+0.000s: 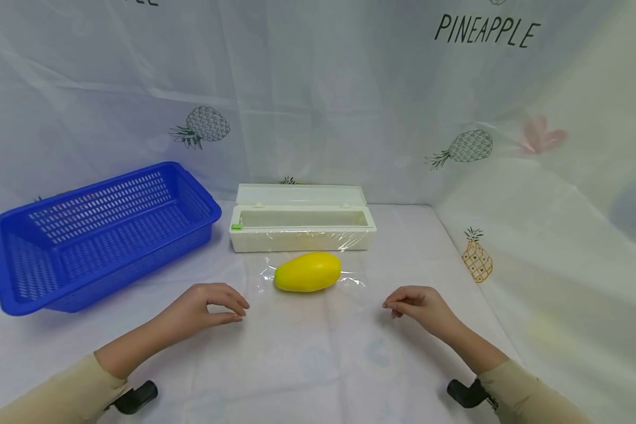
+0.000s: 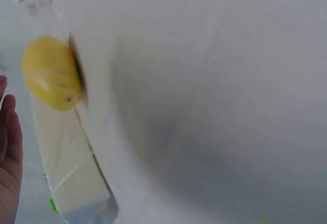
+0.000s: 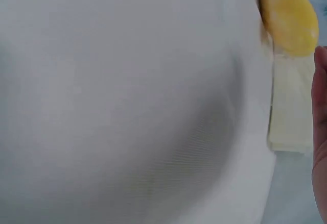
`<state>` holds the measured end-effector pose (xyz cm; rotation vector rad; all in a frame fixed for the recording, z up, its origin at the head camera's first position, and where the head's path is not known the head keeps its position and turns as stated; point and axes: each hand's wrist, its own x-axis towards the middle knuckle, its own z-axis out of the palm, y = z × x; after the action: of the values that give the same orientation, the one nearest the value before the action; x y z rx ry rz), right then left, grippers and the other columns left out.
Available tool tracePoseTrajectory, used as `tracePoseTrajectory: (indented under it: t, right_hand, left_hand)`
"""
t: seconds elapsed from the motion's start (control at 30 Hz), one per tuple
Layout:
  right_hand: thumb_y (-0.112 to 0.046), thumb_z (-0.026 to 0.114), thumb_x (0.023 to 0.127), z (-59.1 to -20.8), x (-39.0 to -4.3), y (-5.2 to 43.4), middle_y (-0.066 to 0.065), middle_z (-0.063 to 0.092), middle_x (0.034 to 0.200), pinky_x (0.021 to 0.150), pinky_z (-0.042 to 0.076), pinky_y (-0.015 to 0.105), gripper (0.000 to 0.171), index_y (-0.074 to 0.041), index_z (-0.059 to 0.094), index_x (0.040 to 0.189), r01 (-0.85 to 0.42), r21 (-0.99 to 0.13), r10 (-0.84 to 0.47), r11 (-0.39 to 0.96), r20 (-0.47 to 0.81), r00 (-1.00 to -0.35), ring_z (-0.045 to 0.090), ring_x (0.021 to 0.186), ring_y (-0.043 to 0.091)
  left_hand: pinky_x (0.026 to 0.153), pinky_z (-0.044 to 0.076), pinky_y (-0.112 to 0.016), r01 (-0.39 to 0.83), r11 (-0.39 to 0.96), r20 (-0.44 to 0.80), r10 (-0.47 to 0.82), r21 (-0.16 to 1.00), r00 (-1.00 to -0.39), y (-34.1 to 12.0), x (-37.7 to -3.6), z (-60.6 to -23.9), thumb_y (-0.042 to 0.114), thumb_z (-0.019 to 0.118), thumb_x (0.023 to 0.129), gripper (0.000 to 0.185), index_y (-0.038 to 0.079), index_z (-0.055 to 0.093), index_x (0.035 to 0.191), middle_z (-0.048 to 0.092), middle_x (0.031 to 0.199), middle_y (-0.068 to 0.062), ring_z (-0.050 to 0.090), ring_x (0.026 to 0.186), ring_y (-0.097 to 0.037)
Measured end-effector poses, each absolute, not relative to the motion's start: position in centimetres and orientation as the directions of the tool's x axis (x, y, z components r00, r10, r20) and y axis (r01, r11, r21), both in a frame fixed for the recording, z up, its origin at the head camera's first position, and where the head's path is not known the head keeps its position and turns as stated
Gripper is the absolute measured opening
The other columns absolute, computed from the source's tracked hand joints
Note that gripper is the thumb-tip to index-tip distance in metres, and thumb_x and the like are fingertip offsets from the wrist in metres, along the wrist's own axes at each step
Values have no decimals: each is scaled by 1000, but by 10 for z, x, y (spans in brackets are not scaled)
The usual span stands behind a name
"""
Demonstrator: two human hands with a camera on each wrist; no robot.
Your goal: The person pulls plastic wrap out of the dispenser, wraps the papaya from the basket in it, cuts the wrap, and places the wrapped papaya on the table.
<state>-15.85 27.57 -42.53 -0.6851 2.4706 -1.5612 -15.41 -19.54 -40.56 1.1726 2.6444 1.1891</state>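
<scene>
While both hands rest low on the table, the layout reads:
Left hand (image 1: 206,306): fingers curled, tips pinched together at the film's near left edge.
Right hand (image 1: 418,306): fingers likewise pinched at the near right edge.
Cling film (image 1: 310,294): lies flat between the fingertips, apparently held taut.
Yellow fruit (image 1: 307,272): centred on film, just beyond the fingers.
Dispenser box (image 1: 302,227): lid open, behind the fruit.
Blue basket (image 1: 95,232): well left of the left fingers.

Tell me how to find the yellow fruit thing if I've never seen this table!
Look at the table covered in white cloth, then find the long white dispenser box with its lid open at the back. Just in front of it, on a clear plastic film, lies the yellow fruit. It is the only yellow, egg-shaped thing, between the two hands.
</scene>
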Motion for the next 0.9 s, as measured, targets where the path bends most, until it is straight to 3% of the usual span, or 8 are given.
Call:
tracePoseTrajectory:
  t: [0.1,0.2,0.37,0.5,0.6,0.73,0.9]
  right_hand:
    - [1,66,90,-420,-164,275,24,68,95,74,58,36,8,1,71,97,-322,-893,-468,313,150,-871,69,83,20]
    - [2,66,90,-413,-168,275,22,68,96,77,57,38,8,2,69,98,-337,-892,-476,301,166,-864,70,87,21]
    - [5,60,93,-404,-176,275,20,68,98,80,56,38,11,1,67,100,-390,-875,-517,287,202,-832,69,90,21]
    - [16,51,93,-399,-183,274,15,67,99,81,55,31,27,-3,69,98,-533,-796,-577,286,301,-759,65,93,20]
    - [19,48,92,-397,-187,273,13,66,101,80,52,25,35,-5,72,99,-588,-749,-591,305,335,-734,63,95,19]
    - [11,53,94,-395,-194,271,13,66,103,79,52,22,26,-3,73,103,-517,-785,-536,342,289,-793,62,95,17]
    - [2,63,92,-396,-204,267,17,65,105,79,54,23,15,2,72,104,-380,-861,-427,339,219,-877,62,96,16]
  left_hand:
    - [85,53,-26,572,469,269,566,673,-780,-196,-154,-399,10,80,80,20,25,78,94,71,103,12,66,99,-9]
    - [82,54,-25,520,469,264,508,714,-820,-195,-155,-393,7,78,81,21,21,78,97,72,102,11,67,98,-8]
    - [78,55,-24,470,486,244,457,737,-855,-191,-157,-388,1,74,84,19,13,73,99,73,94,6,68,89,-7]
    - [78,55,-24,435,487,228,427,758,-875,-189,-159,-385,-3,71,86,20,15,66,93,72,92,5,68,87,-10]
    - [76,56,-24,469,492,256,439,734,-861,-190,-163,-383,-7,69,86,24,17,69,87,72,93,7,68,88,-11]
    - [74,56,-24,534,499,317,457,682,-831,-193,-172,-384,-11,69,83,29,17,76,86,72,95,7,66,90,-11]
    - [76,56,-26,552,527,360,428,646,-829,-192,-182,-382,-9,70,84,27,14,79,94,72,96,6,66,93,-14]
